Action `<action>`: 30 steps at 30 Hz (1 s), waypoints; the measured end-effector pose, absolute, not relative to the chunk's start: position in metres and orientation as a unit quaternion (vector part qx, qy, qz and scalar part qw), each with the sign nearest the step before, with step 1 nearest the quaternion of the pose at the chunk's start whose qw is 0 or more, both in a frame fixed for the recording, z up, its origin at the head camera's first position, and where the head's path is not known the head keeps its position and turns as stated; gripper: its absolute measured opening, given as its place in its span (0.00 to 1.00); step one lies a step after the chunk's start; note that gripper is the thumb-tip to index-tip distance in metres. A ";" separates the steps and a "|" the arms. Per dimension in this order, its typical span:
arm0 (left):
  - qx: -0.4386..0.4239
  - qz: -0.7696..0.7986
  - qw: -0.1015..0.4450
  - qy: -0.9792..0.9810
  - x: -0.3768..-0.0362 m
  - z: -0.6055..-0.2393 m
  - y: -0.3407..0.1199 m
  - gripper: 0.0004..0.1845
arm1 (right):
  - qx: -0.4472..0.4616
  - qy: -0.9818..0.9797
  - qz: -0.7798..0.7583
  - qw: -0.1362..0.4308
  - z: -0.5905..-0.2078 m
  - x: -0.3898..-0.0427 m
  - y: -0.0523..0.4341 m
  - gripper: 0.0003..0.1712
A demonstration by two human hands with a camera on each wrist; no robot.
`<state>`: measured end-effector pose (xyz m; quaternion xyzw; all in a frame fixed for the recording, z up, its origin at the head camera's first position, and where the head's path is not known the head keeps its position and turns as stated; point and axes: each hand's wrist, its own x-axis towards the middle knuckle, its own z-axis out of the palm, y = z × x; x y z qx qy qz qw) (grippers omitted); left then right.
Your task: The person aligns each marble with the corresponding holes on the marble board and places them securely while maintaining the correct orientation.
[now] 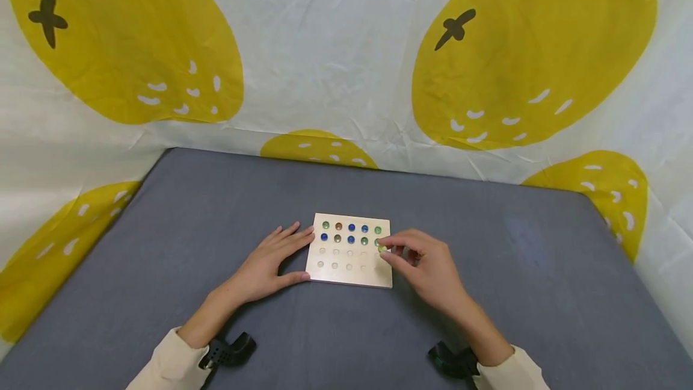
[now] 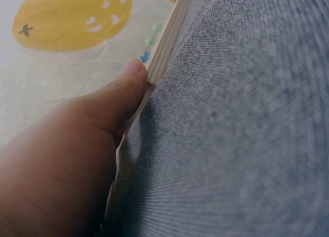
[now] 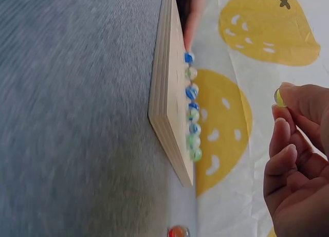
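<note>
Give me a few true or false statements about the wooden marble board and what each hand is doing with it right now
1. The right hand pinches a small yellow-green glass marble above the square wooden peg board. True.
2. The left hand lifts the board off the grey cloth-covered table. False: the board lies flat; the left hand rests against its left edge.
3. Every hollow in the board holds a marble. False: only the two far rows are filled.
4. The backdrop cloth shows big yellow fruit shapes. True.

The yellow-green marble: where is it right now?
In the head view, the yellow-green marble is pinched in the right hand, over the wooden board's right edge.
</note>
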<state>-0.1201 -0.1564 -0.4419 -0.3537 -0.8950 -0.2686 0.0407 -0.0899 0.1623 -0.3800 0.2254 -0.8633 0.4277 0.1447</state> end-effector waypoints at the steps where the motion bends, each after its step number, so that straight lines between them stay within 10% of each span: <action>1: -0.354 -0.270 0.041 -0.895 -0.120 -0.442 -0.157 0.40 | 0.227 -0.862 0.429 0.145 -0.380 -0.091 0.160 0.09; 30: -0.350 -0.273 0.036 -0.895 -0.121 -0.442 -0.155 0.40 | 0.233 -0.853 0.449 0.125 -0.397 -0.110 0.087 0.09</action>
